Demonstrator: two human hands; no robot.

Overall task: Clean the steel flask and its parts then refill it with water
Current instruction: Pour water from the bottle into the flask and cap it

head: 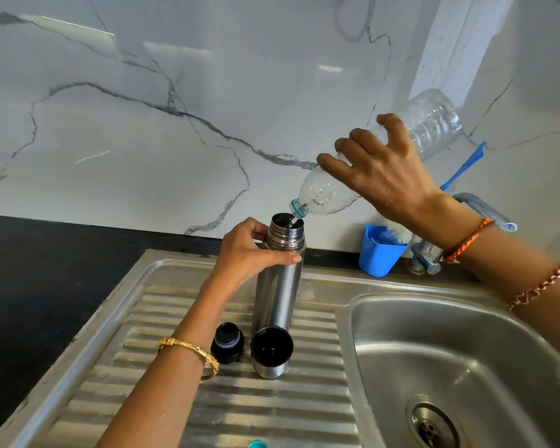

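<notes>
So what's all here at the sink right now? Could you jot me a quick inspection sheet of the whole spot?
Surface: ridged steel drainboard beside the sink basin, set in a dark counter.
Job's things: steel flask upright and open on the drainboard; black stopper and steel cup lid stand in front of it; clear plastic bottle tipped, water running into the flask's mouth.
Clutter: blue cup with a brush by the tap; teal cap at the bottom edge.
Grippers: left hand steadies the flask's neck; right hand holds the bottle.
Cables: nothing seen.
Surroundings: marble-look wall.
</notes>
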